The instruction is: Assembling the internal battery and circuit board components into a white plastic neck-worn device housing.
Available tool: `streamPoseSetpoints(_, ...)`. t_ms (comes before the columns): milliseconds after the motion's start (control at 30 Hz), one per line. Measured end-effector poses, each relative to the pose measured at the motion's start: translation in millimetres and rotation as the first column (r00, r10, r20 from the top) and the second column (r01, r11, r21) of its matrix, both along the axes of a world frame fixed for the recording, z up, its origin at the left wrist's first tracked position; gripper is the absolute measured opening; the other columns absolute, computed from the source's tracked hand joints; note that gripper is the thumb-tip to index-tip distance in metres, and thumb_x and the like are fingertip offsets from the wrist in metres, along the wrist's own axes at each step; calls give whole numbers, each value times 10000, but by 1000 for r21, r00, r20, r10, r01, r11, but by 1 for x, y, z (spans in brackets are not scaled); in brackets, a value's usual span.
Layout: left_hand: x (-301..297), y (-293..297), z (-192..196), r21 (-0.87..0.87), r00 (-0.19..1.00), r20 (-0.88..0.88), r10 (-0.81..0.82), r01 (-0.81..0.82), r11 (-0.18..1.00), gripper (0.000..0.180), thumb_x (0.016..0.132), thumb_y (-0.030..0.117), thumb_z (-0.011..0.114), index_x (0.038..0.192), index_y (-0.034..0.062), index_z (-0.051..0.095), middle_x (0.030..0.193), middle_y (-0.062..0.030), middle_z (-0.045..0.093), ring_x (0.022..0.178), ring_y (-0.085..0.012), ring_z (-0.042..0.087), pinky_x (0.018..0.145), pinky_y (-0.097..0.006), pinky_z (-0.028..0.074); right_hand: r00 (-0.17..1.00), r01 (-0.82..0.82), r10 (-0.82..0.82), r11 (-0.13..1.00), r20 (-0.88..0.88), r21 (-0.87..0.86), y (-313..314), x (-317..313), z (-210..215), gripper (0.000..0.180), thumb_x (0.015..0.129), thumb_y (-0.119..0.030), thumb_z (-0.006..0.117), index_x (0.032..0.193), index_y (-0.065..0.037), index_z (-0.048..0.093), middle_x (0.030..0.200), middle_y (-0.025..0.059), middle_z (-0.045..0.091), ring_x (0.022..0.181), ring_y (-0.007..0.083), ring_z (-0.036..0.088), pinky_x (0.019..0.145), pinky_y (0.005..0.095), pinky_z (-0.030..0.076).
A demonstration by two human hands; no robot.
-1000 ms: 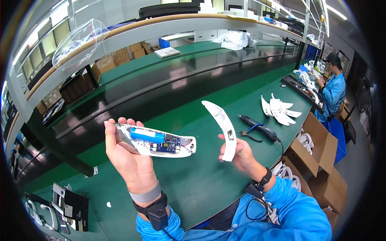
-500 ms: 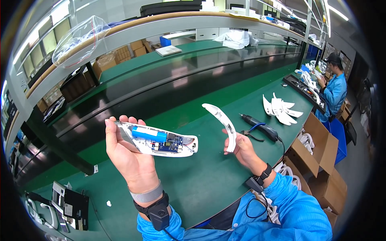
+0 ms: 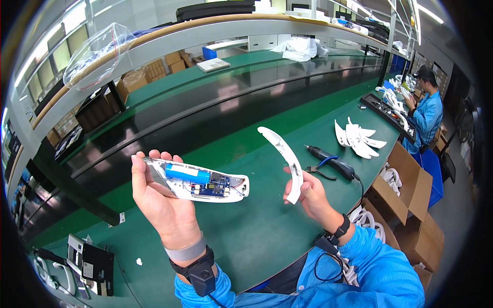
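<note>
My left hand (image 3: 167,203) is closed around one end of a white plastic device housing (image 3: 226,197). Its open side faces up, showing a blue cylindrical battery (image 3: 187,173) and a blue circuit board (image 3: 210,189) with thin wires. In my right hand (image 3: 310,197), thumb and fingers pinch the lower end of a curved white plastic cover (image 3: 282,149), which stands tilted above the table. The two parts are apart. Past my right hand lie a black electric screwdriver (image 3: 333,160) and pliers (image 3: 319,170) with blue and black handles.
A pile of curved white covers (image 3: 357,137) lies at the right on the green table (image 3: 241,246). Cardboard boxes (image 3: 405,185) with white parts stand beyond its right edge. A black device (image 3: 95,264) sits at lower left. A co-worker in blue (image 3: 429,113) works at far right.
My left hand and the housing have shifted slightly left. The curved cover in my right hand has turned a little more upright, its lower end dropping slightly.
</note>
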State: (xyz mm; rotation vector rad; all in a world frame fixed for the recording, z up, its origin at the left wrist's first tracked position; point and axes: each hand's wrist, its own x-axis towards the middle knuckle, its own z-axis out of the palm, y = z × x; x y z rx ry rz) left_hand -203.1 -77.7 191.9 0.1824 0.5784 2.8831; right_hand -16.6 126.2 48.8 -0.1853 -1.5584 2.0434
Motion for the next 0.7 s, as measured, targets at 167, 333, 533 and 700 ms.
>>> streamPoseSetpoints(167,-5,-4,-1,0,1000,-3,-16,16,1000,140,963,232,610,923,98,618,914,-37,644,879,-175,633,844,-355,531,995,-33,35,999,-89,25,-41,8,38,926,754,-548,771,1378,31,406,930,104,662,846,198,682,729,310,572)
streamPoseSetpoints(333,-8,-6,-3,10,999,-12,-35,35,999,143,963,229,606,911,97,622,900,-35,651,871,-176,638,832,-356,533,994,-59,64,997,-87,56,-48,4,47,843,779,-456,807,1368,22,439,964,108,657,894,194,675,769,308,561)
streamPoseSetpoints(533,-5,-5,-2,43,997,-44,-60,62,997,136,972,223,581,918,99,599,878,-56,652,824,-210,639,762,-396,552,753,191,-657,272,37,943,13,-16,-6,559,710,-198,794,1197,-4,599,992,145,587,874,331,606,777,403,513)
streamPoseSetpoints(700,8,2,4,24,996,16,-89,88,996,116,965,228,589,961,113,603,889,-41,635,832,-196,632,770,-390,554,708,115,-703,207,66,972,19,-5,-9,548,703,-146,773,1206,-29,590,1085,154,581,1081,348,548,939,424,460)
